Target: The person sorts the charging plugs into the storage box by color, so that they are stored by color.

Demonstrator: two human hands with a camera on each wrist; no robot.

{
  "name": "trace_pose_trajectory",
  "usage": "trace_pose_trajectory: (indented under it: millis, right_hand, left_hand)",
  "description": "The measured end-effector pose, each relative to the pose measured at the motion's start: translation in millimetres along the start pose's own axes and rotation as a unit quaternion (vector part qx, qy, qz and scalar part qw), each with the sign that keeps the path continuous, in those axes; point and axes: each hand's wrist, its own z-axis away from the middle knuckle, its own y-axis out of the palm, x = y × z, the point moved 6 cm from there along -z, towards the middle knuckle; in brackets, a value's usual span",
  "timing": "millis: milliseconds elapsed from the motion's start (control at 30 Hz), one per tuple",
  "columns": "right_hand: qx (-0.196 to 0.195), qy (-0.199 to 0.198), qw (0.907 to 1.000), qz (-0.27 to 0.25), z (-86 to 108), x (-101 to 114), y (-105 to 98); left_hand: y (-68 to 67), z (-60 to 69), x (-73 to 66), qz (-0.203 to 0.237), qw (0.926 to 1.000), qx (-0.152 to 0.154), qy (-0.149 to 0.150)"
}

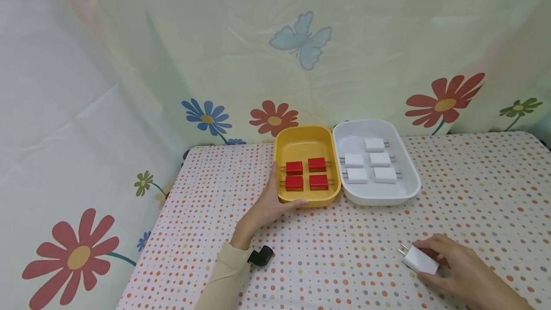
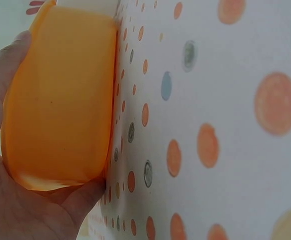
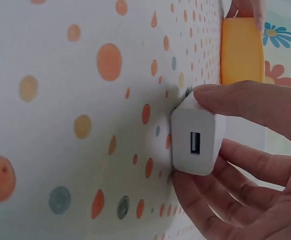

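My left hand [image 1: 269,204] grips the front left corner of a yellow tray [image 1: 304,133], fingers along its left side and thumb at its front edge. Several red plug blocks [image 1: 318,182] lie in that tray. Near the table's front right, my right hand [image 1: 458,267] pinches a white USB charger [image 1: 422,260] between thumb and fingers. Its metal prongs point toward the far left. From the right wrist view, the USB port faces the camera and the charger [image 3: 193,142] is at the table surface. Other white chargers [image 1: 385,174] lie in a white tray [image 1: 406,190].
The two trays stand side by side at the back of the table, which a dotted cloth [image 1: 327,262] covers. Behind rises a pale curtain [image 1: 366,85] printed with flowers and a butterfly. A black device [image 1: 261,256] sits at my left wrist.
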Motion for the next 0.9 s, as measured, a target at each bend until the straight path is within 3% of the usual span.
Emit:
trace_pose_trajectory:
  millis: [100,200,400,567,700,900]
  right_hand:
    - [0.015,0.019,0.9997,-0.005,-0.6,-1,1]
    - [0.003,0.007,0.9999,-0.014,-0.3,0,0]
    - [-0.061,-0.035,0.9975,-0.003,-1.9,8,-12]
    - [-0.123,-0.094,0.9877,0.020,-10.6,33,-49]
    - [-0.155,-0.145,0.9768,0.029,-29.1,63,-87]
    - [-0.150,-0.176,0.9720,0.039,-77.3,102,-131]
  left_hand:
    - [0.3,-0.1,2.0,-0.004,1.0000,0.002,-0.002]
    - [0.3,-0.4,2.4,-0.002,1.0000,0.002,0.000]
    - [-0.2,-0.6,1.0,-0.001,1.0000,0.001,0.001]
    - [-0.5,-0.9,-1.8,0.001,0.9999,0.003,0.015]
    - [-1.9,-1.7,-2.4,0.005,0.9998,-0.002,0.021]
    - [-0.7,-1.9,-0.7,0.005,0.9999,-0.003,0.011]
